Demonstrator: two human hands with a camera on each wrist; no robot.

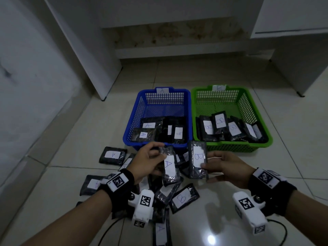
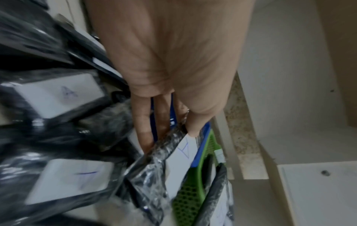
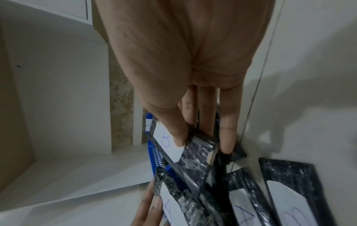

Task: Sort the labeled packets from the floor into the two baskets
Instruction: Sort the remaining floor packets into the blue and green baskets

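My left hand (image 1: 150, 162) grips a black packet labeled A (image 1: 169, 166), lifted above the floor pile just in front of the blue basket (image 1: 138, 110). The same packet labeled A (image 2: 179, 156) shows in the left wrist view, pinched between thumb and fingers (image 2: 142, 122). My right hand (image 1: 223, 167) pinches a black packet labeled B (image 1: 197, 158), held upright before the gap between the baskets. In the right wrist view the thumb presses the B label (image 3: 168, 142). The green basket (image 1: 262, 125) stands to the right of the blue one. Both hold several packets.
Several black packets with A and B labels lie on the tiled floor (image 1: 221, 210) under and left of my hands, such as an A packet (image 1: 112, 155) and a B packet (image 1: 183, 197). White cabinets (image 1: 85, 50) and a stained step (image 1: 177, 36) stand behind the baskets.
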